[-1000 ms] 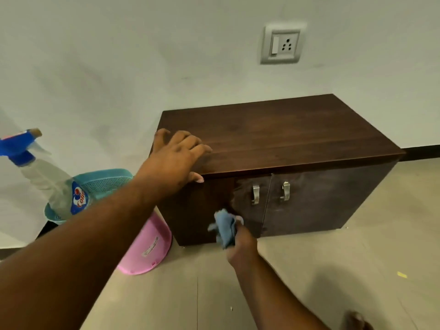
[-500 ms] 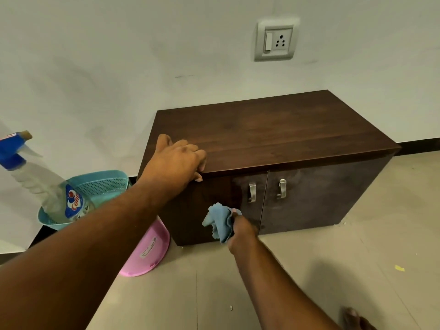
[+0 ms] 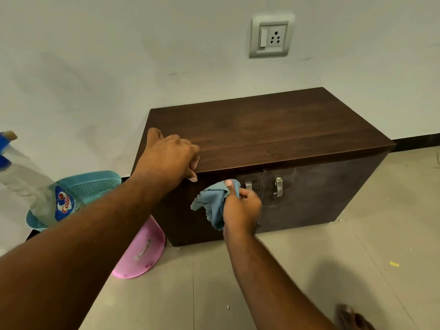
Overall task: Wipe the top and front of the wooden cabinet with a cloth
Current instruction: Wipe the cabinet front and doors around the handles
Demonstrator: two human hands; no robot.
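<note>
The dark wooden cabinet (image 3: 273,129) stands against the wall, both doors closed, each with a metal handle (image 3: 278,186). My left hand (image 3: 169,158) grips the front left edge of its top, fingers curled over the edge and thumb on the front below. My right hand (image 3: 241,208) holds a crumpled light blue cloth (image 3: 212,201) against the upper part of the left door, just left of that door's handle (image 3: 248,186). Part of the cloth hangs loose below my fingers.
Left of the cabinet a spray bottle (image 3: 35,186) leans in a teal basket (image 3: 95,182), and a pink tub (image 3: 140,253) lies tipped on the tiled floor. A wall socket (image 3: 271,36) sits above the cabinet. My bare foot (image 3: 354,317) shows at bottom right.
My right hand has moved the cloth up the left door, from near its bottom to beside the handle. My left hand's fingers have curled tighter over the top edge.
</note>
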